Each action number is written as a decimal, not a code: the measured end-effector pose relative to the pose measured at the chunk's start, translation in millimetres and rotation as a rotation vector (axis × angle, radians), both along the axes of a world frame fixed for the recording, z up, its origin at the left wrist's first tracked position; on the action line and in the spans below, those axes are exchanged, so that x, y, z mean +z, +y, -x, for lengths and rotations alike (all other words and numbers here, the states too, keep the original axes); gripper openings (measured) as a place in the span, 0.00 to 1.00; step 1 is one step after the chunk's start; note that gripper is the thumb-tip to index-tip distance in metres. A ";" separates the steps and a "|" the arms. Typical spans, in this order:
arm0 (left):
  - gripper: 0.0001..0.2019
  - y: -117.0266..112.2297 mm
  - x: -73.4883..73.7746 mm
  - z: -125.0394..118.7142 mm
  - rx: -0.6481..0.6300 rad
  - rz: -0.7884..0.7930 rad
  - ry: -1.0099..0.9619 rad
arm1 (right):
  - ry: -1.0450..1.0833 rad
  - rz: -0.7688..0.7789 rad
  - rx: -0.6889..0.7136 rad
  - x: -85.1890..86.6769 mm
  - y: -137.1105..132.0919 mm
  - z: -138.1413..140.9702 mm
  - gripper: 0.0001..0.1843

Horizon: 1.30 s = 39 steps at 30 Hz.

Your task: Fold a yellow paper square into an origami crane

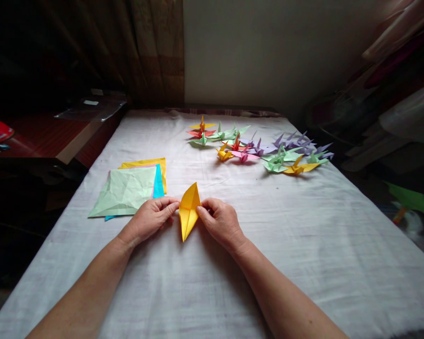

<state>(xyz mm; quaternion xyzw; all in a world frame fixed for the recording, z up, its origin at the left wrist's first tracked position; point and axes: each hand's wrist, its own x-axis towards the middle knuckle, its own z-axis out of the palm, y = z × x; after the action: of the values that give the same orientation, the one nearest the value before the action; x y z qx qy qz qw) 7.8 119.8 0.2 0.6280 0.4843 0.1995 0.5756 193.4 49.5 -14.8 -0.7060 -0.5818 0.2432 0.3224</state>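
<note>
A yellow folded paper (189, 210), a narrow kite-like shape with points at top and bottom, lies on the white cloth (304, 245). My left hand (151, 219) pinches its left edge with fingertips closed. My right hand (221, 221) pinches its right edge the same way. Both forearms reach in from the bottom of the view.
A stack of flat coloured sheets (130, 189), pale green on top with blue and yellow beneath, lies left of my hands. Several finished paper cranes (261, 150) in mixed colours sit at the far right of the cloth. A dark wooden surface (49, 136) stands to the left.
</note>
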 end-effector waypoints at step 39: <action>0.16 -23.0 -11.1 -18.8 -0.009 -0.800 0.501 | 0.021 -0.108 0.062 -9.4 63.8 -16.4 0.06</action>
<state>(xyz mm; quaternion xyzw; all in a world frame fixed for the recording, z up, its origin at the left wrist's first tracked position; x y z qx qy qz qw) 26.6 96.8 -11.0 0.8312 0.4908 0.2102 0.1549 209.8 113.3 -24.3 -0.6664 -0.6124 0.2287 0.3585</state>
